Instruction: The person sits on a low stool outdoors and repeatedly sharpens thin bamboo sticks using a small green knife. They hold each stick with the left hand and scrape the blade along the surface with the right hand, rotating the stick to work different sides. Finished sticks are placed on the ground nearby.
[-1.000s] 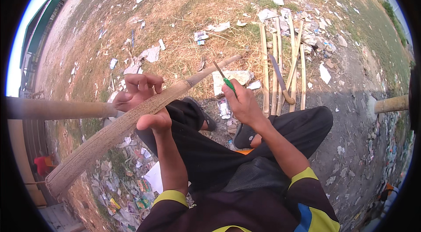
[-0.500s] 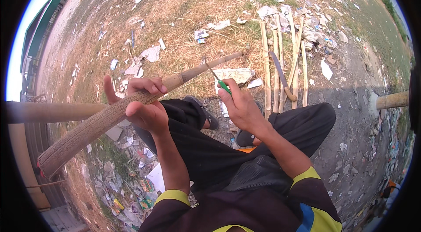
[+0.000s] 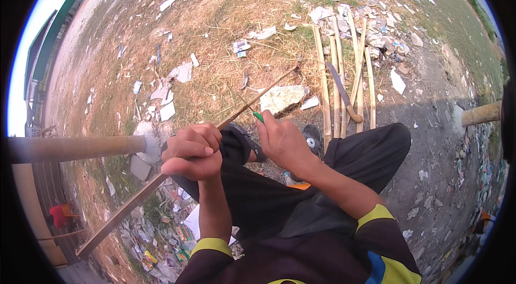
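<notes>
Both grips are full: the left hand [image 3: 192, 152], loose-fingered a moment ago, clasps the stick [image 3: 124, 211], now edge-up over the left leg [image 3: 244, 182] and likely steadier, while the right hand [image 3: 287, 145] pinches a green tool [image 3: 258, 117].

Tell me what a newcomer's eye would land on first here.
Probably the long bamboo piece, slanting from lower left past the centre, gripped by the left hand. Next, the green-handled tool in the right hand, near the middle. Then the curved knife lying across pale strips on the ground, right of centre.
</notes>
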Demonstrator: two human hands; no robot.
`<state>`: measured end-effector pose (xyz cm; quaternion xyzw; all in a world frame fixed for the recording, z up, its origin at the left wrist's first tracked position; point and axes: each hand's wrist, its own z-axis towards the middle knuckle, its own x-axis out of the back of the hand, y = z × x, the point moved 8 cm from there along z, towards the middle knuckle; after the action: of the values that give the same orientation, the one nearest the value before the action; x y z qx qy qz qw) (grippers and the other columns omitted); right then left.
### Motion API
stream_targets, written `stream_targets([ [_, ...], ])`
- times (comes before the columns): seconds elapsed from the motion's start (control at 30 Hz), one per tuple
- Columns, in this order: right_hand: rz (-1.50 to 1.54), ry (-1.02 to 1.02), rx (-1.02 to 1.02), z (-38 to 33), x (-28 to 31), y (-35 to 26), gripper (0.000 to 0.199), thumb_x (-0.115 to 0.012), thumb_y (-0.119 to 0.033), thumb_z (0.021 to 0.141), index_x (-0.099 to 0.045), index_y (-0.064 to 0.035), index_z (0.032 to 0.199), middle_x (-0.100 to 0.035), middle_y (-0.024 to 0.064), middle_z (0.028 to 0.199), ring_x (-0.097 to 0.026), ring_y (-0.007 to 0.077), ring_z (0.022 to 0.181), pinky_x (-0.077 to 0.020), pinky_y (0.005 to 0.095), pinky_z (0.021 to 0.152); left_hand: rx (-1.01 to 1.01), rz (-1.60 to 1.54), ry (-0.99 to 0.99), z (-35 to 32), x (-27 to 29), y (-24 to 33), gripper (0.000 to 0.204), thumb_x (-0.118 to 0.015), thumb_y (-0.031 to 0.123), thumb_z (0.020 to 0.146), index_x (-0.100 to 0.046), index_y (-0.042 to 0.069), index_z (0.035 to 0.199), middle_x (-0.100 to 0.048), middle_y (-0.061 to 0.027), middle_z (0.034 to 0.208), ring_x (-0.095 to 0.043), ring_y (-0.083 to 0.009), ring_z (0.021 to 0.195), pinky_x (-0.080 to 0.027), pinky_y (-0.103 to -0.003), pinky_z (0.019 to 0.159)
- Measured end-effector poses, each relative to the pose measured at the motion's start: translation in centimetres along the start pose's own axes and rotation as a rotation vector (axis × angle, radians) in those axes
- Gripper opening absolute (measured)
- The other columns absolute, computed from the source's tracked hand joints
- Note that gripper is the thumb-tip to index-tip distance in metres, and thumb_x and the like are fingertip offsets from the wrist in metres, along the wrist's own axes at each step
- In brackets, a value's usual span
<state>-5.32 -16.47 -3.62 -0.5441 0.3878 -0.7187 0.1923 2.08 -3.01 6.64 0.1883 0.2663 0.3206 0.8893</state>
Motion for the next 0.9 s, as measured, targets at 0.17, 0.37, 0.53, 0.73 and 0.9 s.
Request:
stream_targets([
  [0.17, -0.002, -0.027, 0.056, -0.5, 0.8, -2.0, 0.019, -0.052, -0.017, 0.092, -0.049, 0.0011, 0.096, -0.053, 0.0224, 0.053, -0.058, 0.0408, 0.052, -0.0448, 0.0475, 0.046, 0.053, 0.082, -0.018, 0.0, 0.0, 0.1, 0.061, -0.027, 0.053, 0.099, -0.043, 0.006, 0.063, -0.033, 0.0006, 0.048, -0.028, -0.0096, 0.033, -0.024, -0.026, 0.034],
  [0.37, -0.008, 0.091, 0.146, 0.1, -0.9, -3.0, 0.016, -0.052, -0.017, 0.092, -0.048, -0.0021, 0.09, -0.055, 0.0181, 0.052, -0.06, 0.0363, 0.05, -0.0479, 0.0439, 0.045, 0.125, 0.256, 0.311, -0.4, 1.8, 0.1, 0.051, -0.029, 0.049, 0.1, -0.04, 0.011, 0.067, -0.03, 0.0024, 0.056, -0.02, -0.0082, 0.039, -0.022, -0.025, 0.041],
  [0.53, 0.005, 0.121, 0.164, 0.8, -1.3, -3.6, 0.015, -0.052, -0.016, 0.092, -0.047, -0.0017, 0.09, -0.055, 0.0176, 0.051, -0.061, 0.0347, 0.049, -0.048, 0.0431, 0.044, 0.14, 0.304, 0.467, -0.3, 2.9, 0.1, 0.048, -0.033, 0.047, 0.1, -0.038, 0.012, 0.067, -0.027, 0.0026, 0.058, -0.018, -0.0083, 0.042, -0.023, -0.026, 0.043],
  [0.73, -0.081, 0.027, 0.04, 1.0, -0.5, -3.3, 0.016, -0.051, -0.017, 0.092, -0.047, -0.0014, 0.091, -0.056, 0.0186, 0.052, -0.06, 0.0361, 0.05, -0.0479, 0.0437, 0.044, 0.129, 0.253, 0.38, -0.3, 2.0, 0.0, 0.049, -0.03, 0.046, 0.101, -0.038, 0.011, 0.066, -0.025, 0.0027, 0.056, -0.018, -0.0086, 0.042, -0.023, -0.026, 0.043],
  [0.9, -0.048, 0.06, 0.061, 1.0, -1.6, -0.8, 0.017, -0.05, -0.018, 0.093, -0.048, -0.001, 0.093, -0.055, 0.0196, 0.052, -0.06, 0.0385, 0.051, -0.0471, 0.0464, 0.045, 0.14, 0.245, 0.354, -0.5, 1.7, -0.1, 0.052, -0.028, 0.047, 0.101, -0.037, 0.012, 0.064, -0.024, 0.0031, 0.055, -0.017, -0.0087, 0.042, -0.022, -0.026, 0.042],
])
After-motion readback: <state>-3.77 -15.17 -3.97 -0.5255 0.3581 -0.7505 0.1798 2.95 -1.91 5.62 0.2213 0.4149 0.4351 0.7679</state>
